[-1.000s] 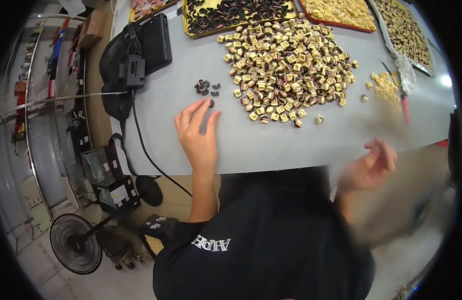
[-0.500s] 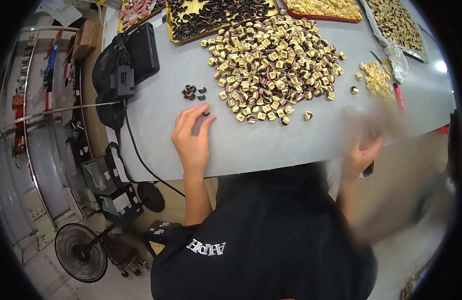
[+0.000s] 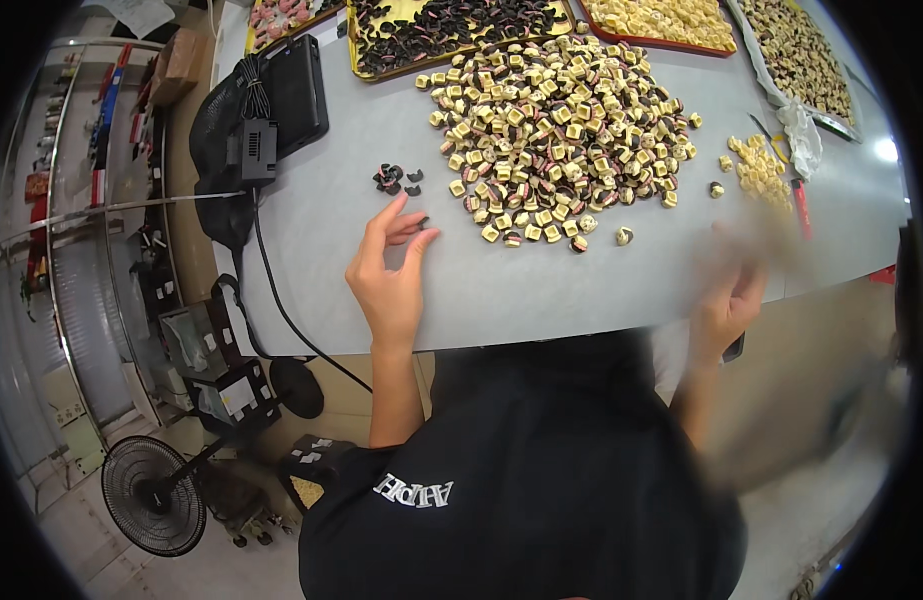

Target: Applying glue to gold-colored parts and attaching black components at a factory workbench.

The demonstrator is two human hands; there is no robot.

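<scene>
By the tabletop's near edge (image 3: 541,325), the left hand (image 3: 386,290) pinched a dark piece (image 3: 424,222), likely light, best edge-held; the right hand (image 3: 726,305) blurred beyond telling.

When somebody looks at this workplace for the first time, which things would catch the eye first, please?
Probably the large heap of small pale-and-dark pieces, spread over the middle of the grey table. Behind it, at the far side, lie a yellow tray of dark pieces and, further right, a red-rimmed tray of pale ones. Nearer, the left hand is beside a little black cluster; the right hand is blurred.
</scene>
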